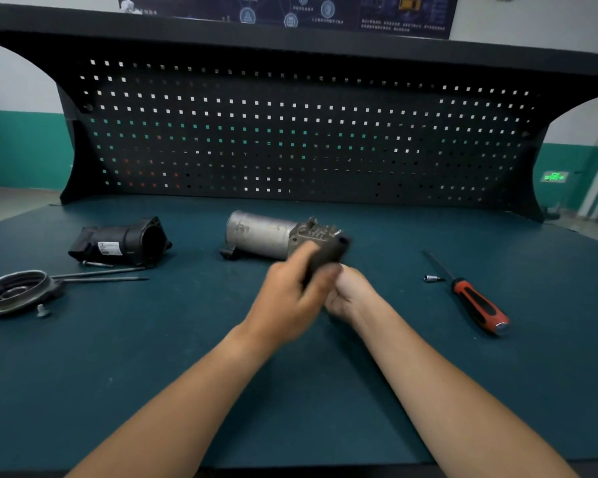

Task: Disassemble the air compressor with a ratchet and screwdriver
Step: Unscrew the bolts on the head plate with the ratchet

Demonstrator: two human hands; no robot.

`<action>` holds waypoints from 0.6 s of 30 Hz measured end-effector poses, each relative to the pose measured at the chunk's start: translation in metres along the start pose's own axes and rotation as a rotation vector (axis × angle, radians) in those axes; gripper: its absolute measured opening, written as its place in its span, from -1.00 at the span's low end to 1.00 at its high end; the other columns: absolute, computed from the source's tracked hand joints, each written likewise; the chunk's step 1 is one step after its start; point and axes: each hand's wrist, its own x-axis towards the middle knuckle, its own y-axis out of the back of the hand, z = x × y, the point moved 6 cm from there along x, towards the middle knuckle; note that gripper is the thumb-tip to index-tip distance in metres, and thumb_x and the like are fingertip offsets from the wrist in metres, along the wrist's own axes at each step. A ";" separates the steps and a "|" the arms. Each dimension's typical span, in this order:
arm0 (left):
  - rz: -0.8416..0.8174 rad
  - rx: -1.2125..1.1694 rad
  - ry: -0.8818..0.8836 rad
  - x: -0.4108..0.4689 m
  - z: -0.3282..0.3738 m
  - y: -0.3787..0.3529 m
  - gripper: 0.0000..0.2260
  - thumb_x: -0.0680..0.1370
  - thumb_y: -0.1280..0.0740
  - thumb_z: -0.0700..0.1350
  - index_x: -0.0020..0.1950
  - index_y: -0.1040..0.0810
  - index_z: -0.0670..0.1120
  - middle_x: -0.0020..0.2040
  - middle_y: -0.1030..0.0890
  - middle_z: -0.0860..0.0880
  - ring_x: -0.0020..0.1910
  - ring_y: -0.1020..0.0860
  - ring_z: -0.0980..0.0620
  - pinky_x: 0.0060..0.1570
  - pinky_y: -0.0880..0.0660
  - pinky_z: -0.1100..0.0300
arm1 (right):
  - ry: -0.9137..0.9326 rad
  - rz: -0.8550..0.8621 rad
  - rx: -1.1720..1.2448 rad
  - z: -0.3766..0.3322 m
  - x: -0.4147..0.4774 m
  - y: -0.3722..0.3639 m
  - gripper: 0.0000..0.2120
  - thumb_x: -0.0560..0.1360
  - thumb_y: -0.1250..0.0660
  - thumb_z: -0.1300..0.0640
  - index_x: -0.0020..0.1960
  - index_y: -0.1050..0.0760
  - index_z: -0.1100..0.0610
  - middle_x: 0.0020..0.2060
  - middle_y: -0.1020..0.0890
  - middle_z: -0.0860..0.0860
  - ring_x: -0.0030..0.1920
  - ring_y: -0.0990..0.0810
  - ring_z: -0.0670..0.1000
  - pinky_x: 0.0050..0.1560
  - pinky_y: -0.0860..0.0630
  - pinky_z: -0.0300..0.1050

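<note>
The silver compressor body (259,236) lies on its side at the middle of the bench, its finned metal head (316,231) pointing right. Just in front of that head, my left hand (290,294) and my right hand (349,293) are close together, both gripping a dark, blurred part (328,253). What this part is I cannot make out. A screwdriver with a red and black handle (477,305) lies on the mat to the right, a small silver socket bit (433,278) beside its shaft. No ratchet is visible.
A black plastic housing (121,243) lies at the left, with two long bolts (101,274) in front of it. A round metal end cover (14,291) and a loose screw (42,310) sit at the far left. The pegboard (290,139) stands behind the bench.
</note>
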 end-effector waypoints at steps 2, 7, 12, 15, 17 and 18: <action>0.184 -0.185 0.149 0.002 -0.010 0.013 -0.85 0.46 -0.14 0.11 -0.23 -0.37 0.08 -0.47 -0.48 0.15 -0.51 -0.37 0.30 -0.47 -0.28 0.45 | 0.004 0.003 0.007 0.000 0.003 -0.003 -0.82 0.57 -0.18 0.27 -0.19 -0.45 0.23 -0.51 -0.62 0.02 -0.50 -0.61 -0.08 -0.48 -0.51 -0.33; 0.350 -0.402 0.295 0.002 -0.020 0.024 -0.66 0.42 -0.13 0.20 -0.27 -0.32 -0.07 -0.58 -0.33 0.08 -0.61 -0.23 0.25 -0.59 -0.19 0.39 | 0.042 -0.032 0.024 -0.004 0.000 -0.006 -0.82 0.57 -0.20 0.25 -0.19 -0.47 0.24 -0.48 -0.64 0.04 -0.47 -0.63 -0.06 -0.46 -0.53 -0.33; 0.307 -0.409 0.300 -0.001 -0.019 0.017 -0.65 0.42 -0.12 0.21 -0.27 -0.31 -0.09 -0.57 -0.33 0.12 -0.60 -0.23 0.25 -0.59 -0.20 0.39 | 0.035 -0.005 0.023 -0.006 -0.003 -0.002 -0.82 0.57 -0.18 0.25 -0.18 -0.46 0.23 -0.50 -0.63 0.04 -0.50 -0.62 -0.07 -0.49 -0.50 -0.34; 0.290 -0.397 0.304 -0.002 -0.020 0.014 -0.66 0.42 -0.12 0.21 -0.26 -0.32 -0.08 -0.56 -0.34 0.11 -0.58 -0.25 0.24 -0.57 -0.22 0.40 | 0.034 -0.009 0.021 -0.006 -0.002 -0.002 -0.84 0.57 -0.18 0.25 -0.16 -0.46 0.22 -0.50 -0.63 0.04 -0.49 -0.62 -0.08 -0.50 -0.49 -0.35; 0.285 -0.388 0.305 -0.003 -0.019 0.013 -0.67 0.42 -0.12 0.21 -0.26 -0.33 -0.06 -0.54 -0.36 0.12 -0.57 -0.26 0.24 -0.55 -0.23 0.38 | 0.034 -0.014 0.014 -0.005 -0.001 -0.001 -0.85 0.57 -0.18 0.25 -0.15 -0.46 0.21 -0.49 -0.64 0.03 -0.48 -0.63 -0.08 -0.51 -0.48 -0.35; 0.288 -0.381 0.310 -0.003 -0.019 0.013 -0.67 0.42 -0.12 0.21 -0.26 -0.34 -0.05 -0.54 -0.36 0.12 -0.56 -0.27 0.24 -0.54 -0.23 0.36 | 0.032 -0.016 0.008 -0.005 0.000 -0.001 -0.85 0.57 -0.18 0.25 -0.15 -0.46 0.21 -0.49 -0.64 0.03 -0.48 -0.63 -0.08 -0.50 -0.48 -0.35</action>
